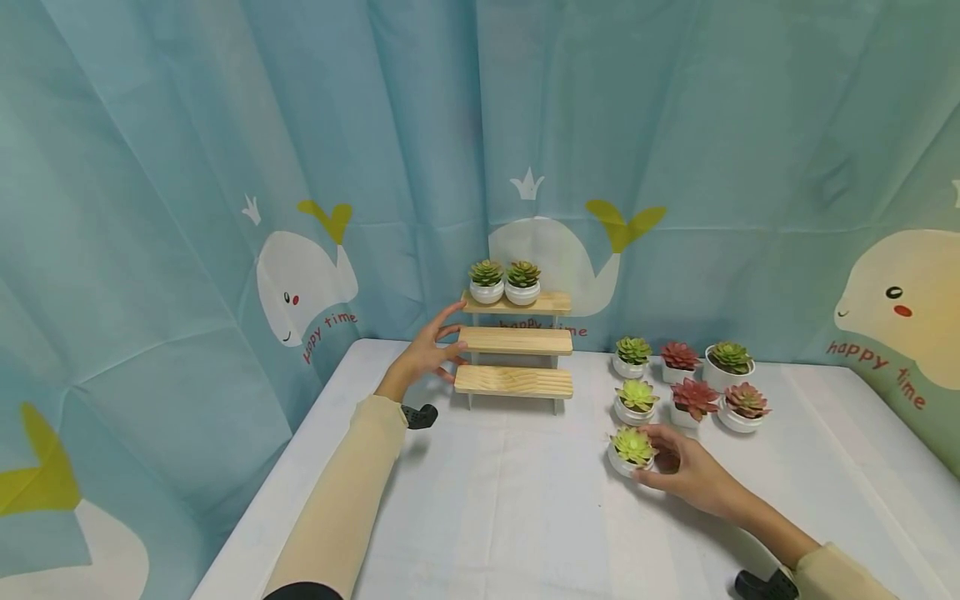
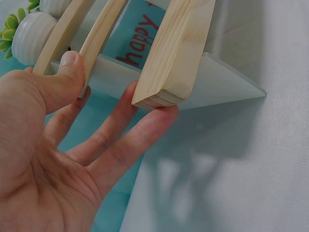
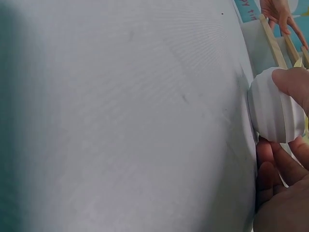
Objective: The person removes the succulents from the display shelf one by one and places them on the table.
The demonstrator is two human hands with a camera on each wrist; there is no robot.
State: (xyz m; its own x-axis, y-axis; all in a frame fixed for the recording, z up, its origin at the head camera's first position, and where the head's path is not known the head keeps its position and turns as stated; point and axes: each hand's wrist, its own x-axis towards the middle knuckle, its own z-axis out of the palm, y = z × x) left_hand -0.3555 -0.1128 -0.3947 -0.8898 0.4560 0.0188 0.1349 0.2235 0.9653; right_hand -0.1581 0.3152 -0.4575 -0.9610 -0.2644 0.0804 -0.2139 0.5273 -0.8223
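Note:
A three-tier wooden display stand (image 1: 513, 382) has two green succulents in white pots (image 1: 504, 283) on its top board. My left hand (image 1: 426, 354) is at the stand's left side, fingers spread, with the thumb (image 2: 71, 67) and fingertips touching the board ends. My right hand (image 1: 693, 471) pinches a yellow-green succulent in a white pot (image 1: 632, 450) between thumb and fingers, low at the table. In the right wrist view, the pot's ribbed side (image 3: 273, 106) shows, while most of its leaves are hidden.
Behind the held plant stand a yellow-green succulent (image 1: 636, 400), green succulents (image 1: 633, 354) (image 1: 729, 362) and red ones (image 1: 680, 360) (image 1: 693, 404) (image 1: 744, 407). A blue whale-print curtain (image 1: 420, 167) hangs behind the white table (image 1: 517, 500).

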